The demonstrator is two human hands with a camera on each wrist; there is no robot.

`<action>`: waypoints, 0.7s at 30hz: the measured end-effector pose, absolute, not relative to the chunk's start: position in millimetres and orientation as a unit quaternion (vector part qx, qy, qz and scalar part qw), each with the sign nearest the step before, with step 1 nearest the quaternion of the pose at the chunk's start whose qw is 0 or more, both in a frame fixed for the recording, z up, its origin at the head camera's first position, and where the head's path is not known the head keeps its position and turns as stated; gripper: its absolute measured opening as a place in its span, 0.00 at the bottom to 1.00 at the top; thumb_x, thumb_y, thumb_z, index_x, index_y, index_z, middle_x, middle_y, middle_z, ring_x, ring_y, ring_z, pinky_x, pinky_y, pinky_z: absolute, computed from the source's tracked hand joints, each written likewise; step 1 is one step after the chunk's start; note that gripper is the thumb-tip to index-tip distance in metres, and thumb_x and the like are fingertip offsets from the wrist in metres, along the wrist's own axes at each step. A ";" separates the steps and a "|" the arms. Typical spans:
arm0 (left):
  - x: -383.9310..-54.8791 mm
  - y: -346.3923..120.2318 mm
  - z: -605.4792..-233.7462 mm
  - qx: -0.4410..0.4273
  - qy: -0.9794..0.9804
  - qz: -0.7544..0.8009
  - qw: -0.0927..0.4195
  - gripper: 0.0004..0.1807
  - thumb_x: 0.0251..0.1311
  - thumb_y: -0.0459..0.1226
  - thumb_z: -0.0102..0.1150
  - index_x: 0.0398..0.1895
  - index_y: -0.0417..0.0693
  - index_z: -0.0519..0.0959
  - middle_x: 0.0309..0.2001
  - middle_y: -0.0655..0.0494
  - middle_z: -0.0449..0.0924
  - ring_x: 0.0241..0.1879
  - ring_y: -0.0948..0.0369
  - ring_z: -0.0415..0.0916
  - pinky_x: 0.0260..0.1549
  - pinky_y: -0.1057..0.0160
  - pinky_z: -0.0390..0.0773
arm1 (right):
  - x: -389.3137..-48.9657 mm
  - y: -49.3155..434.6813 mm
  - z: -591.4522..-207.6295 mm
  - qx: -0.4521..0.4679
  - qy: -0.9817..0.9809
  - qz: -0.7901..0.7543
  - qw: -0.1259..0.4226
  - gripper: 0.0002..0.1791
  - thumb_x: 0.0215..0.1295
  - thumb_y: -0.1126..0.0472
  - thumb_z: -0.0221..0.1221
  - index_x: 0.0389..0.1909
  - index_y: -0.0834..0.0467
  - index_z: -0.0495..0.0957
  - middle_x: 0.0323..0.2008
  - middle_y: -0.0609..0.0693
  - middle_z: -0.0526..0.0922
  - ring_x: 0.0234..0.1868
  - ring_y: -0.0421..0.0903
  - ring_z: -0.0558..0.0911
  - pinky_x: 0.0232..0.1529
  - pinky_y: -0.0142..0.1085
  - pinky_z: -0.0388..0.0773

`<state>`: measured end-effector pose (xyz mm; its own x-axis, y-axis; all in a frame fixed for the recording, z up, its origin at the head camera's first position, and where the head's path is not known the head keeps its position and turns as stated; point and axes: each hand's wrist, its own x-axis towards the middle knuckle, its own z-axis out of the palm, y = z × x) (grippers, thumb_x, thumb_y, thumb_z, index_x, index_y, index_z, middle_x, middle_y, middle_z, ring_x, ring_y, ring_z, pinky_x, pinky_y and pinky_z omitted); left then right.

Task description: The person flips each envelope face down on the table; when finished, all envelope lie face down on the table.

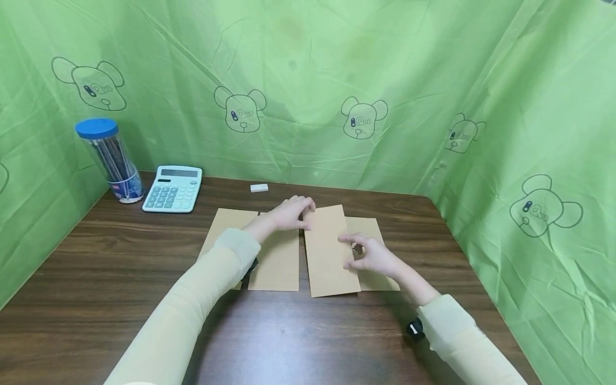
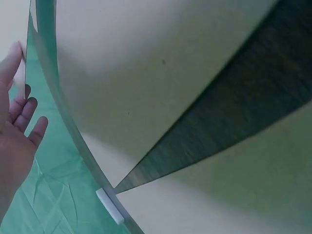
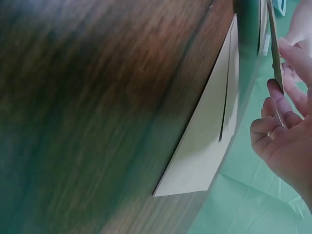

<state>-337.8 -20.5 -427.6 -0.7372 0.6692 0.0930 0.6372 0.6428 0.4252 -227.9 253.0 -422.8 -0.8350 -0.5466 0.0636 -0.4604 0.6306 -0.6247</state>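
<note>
A tan cardboard sheet (image 1: 329, 251) is held a little above the table, tilted slightly. My left hand (image 1: 289, 215) pinches its left edge near the top, thumb below the fingers. On the opposite edge, my right hand (image 1: 372, 258) grips the sheet between thumb and fingers; in the right wrist view that sheet (image 3: 276, 53) appears edge-on. Partly under it lies a right-hand cardboard sheet (image 1: 368, 227). Two more cardboard sheets lie flat to the left, a middle sheet (image 1: 276, 264) and a far-left sheet (image 1: 231, 218), both partly covered by my left arm.
At the back left stand a clear tube of pencils with a blue lid (image 1: 97, 128) and a light blue calculator (image 1: 173, 189). A small white block (image 1: 259, 187) lies near the back edge. Green curtain (image 1: 308, 64) surrounds the brown wooden table (image 1: 289, 342).
</note>
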 end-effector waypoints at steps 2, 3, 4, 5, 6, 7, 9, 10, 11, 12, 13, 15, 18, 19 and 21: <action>-337.7 -19.4 -430.3 0.364 0.906 0.209 0.047 0.32 0.47 0.53 0.69 0.54 0.55 0.68 0.47 0.54 0.70 0.51 0.55 0.63 0.51 0.51 0.64 | -229.6 252.6 -425.1 -0.285 0.903 -0.313 0.069 0.37 0.47 0.59 0.72 0.61 0.58 0.71 0.53 0.51 0.77 0.43 0.51 0.73 0.45 0.45 0.71; -337.5 -18.8 -431.7 0.366 0.907 0.202 0.053 0.34 0.45 0.54 0.70 0.55 0.56 0.68 0.48 0.54 0.69 0.52 0.55 0.63 0.50 0.51 0.63 | -230.6 252.3 -426.7 -0.288 0.905 -0.305 0.070 0.37 0.47 0.59 0.72 0.61 0.58 0.71 0.53 0.51 0.77 0.45 0.50 0.73 0.48 0.45 0.71; -337.2 -18.3 -433.0 0.367 0.908 0.196 0.058 0.36 0.43 0.55 0.71 0.55 0.57 0.67 0.48 0.54 0.68 0.52 0.54 0.62 0.51 0.51 0.62 | -231.3 251.7 -427.6 -0.288 0.907 -0.298 0.072 0.38 0.47 0.59 0.72 0.61 0.59 0.71 0.54 0.52 0.76 0.48 0.50 0.74 0.51 0.46 0.71; -336.7 -17.8 -434.3 0.367 0.908 0.190 0.063 0.38 0.41 0.57 0.71 0.56 0.58 0.67 0.49 0.54 0.67 0.52 0.54 0.61 0.51 0.51 0.62 | -232.1 251.4 -429.0 -0.288 0.908 -0.294 0.075 0.38 0.47 0.58 0.72 0.61 0.59 0.70 0.55 0.53 0.76 0.50 0.50 0.74 0.53 0.46 0.70; -336.4 -17.1 -435.4 0.368 0.908 0.188 0.067 0.39 0.39 0.57 0.72 0.56 0.58 0.67 0.49 0.54 0.67 0.52 0.54 0.60 0.51 0.51 0.61 | -232.9 251.2 -430.3 -0.286 0.909 -0.291 0.078 0.39 0.46 0.58 0.72 0.62 0.59 0.70 0.56 0.53 0.76 0.53 0.50 0.74 0.56 0.47 0.69; -336.1 -16.4 -436.6 0.368 0.909 0.184 0.069 0.40 0.38 0.58 0.72 0.57 0.59 0.67 0.49 0.54 0.66 0.52 0.54 0.60 0.51 0.50 0.60 | -233.6 250.7 -431.5 -0.286 0.910 -0.289 0.081 0.39 0.46 0.58 0.73 0.62 0.59 0.70 0.56 0.54 0.75 0.54 0.50 0.73 0.57 0.48 0.68; -335.7 -15.3 -438.6 0.367 0.909 0.184 0.071 0.41 0.37 0.57 0.73 0.57 0.59 0.67 0.49 0.54 0.66 0.53 0.54 0.59 0.53 0.49 0.59 | -235.0 250.3 -433.9 -0.289 0.912 -0.280 0.084 0.40 0.45 0.58 0.73 0.62 0.60 0.69 0.56 0.55 0.75 0.56 0.51 0.73 0.58 0.48 0.68; -335.7 -14.8 -439.5 0.367 0.909 0.186 0.071 0.40 0.38 0.56 0.73 0.56 0.59 0.67 0.49 0.54 0.66 0.53 0.53 0.59 0.53 0.48 0.58 | -235.5 250.2 -434.9 -0.291 0.912 -0.275 0.084 0.41 0.45 0.57 0.73 0.62 0.60 0.69 0.56 0.55 0.75 0.56 0.51 0.73 0.58 0.49 0.68; -335.8 -14.2 -440.3 0.367 0.908 0.189 0.069 0.40 0.38 0.56 0.74 0.56 0.59 0.68 0.49 0.53 0.66 0.53 0.53 0.59 0.54 0.48 0.58 | -235.9 250.0 -435.9 -0.292 0.913 -0.272 0.085 0.41 0.44 0.57 0.73 0.62 0.60 0.69 0.56 0.55 0.75 0.55 0.51 0.73 0.58 0.49 0.68; -336.1 -13.7 -441.0 0.368 0.908 0.191 0.067 0.39 0.38 0.55 0.74 0.56 0.58 0.68 0.49 0.53 0.66 0.53 0.53 0.59 0.54 0.47 0.58 | -236.2 249.7 -436.7 -0.294 0.914 -0.266 0.084 0.42 0.44 0.57 0.74 0.62 0.60 0.69 0.55 0.55 0.76 0.55 0.51 0.73 0.58 0.48 0.68; -336.3 -13.2 -441.8 0.368 0.907 0.192 0.065 0.38 0.39 0.54 0.74 0.56 0.58 0.68 0.49 0.52 0.66 0.53 0.53 0.59 0.54 0.47 0.58 | -236.3 249.6 -437.3 -0.296 0.916 -0.260 0.083 0.42 0.43 0.56 0.74 0.62 0.60 0.69 0.55 0.55 0.76 0.54 0.51 0.73 0.57 0.48 0.68; -337.1 -12.3 -443.1 0.371 0.906 0.195 0.061 0.37 0.40 0.53 0.73 0.55 0.57 0.69 0.50 0.52 0.67 0.54 0.52 0.59 0.54 0.48 0.58 | -235.7 249.4 -437.9 -0.295 0.920 -0.244 0.077 0.43 0.42 0.53 0.75 0.62 0.59 0.70 0.52 0.54 0.76 0.52 0.49 0.73 0.55 0.47 0.69; -338.6 -11.2 -444.4 0.375 0.905 0.194 0.058 0.34 0.43 0.51 0.72 0.55 0.57 0.70 0.53 0.51 0.67 0.56 0.52 0.59 0.55 0.48 0.58 | -234.5 248.4 -436.9 -0.291 0.926 -0.228 0.070 0.44 0.40 0.51 0.75 0.62 0.57 0.70 0.47 0.52 0.77 0.46 0.48 0.73 0.50 0.44 0.71; -339.1 -10.9 -444.9 0.375 0.905 0.192 0.060 0.34 0.44 0.51 0.72 0.55 0.57 0.70 0.54 0.51 0.67 0.57 0.52 0.59 0.56 0.48 0.58 | -234.2 248.0 -436.5 -0.291 0.928 -0.223 0.068 0.44 0.40 0.50 0.75 0.62 0.56 0.70 0.46 0.52 0.77 0.44 0.47 0.73 0.47 0.43 0.71; -340.3 -10.7 -445.5 0.376 0.905 0.189 0.061 0.33 0.45 0.51 0.71 0.56 0.57 0.71 0.56 0.51 0.67 0.58 0.51 0.58 0.57 0.47 0.58 | -233.9 247.0 -435.5 -0.288 0.929 -0.220 0.068 0.44 0.39 0.49 0.75 0.61 0.56 0.71 0.42 0.52 0.76 0.40 0.47 0.72 0.41 0.40 0.70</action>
<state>-340.3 -10.7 -445.5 -0.7103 0.7032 0.0310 0.6566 0.6461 0.3892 -233.9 247.0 -435.5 -0.8244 -0.5660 0.0008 -0.5062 0.7367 -0.4485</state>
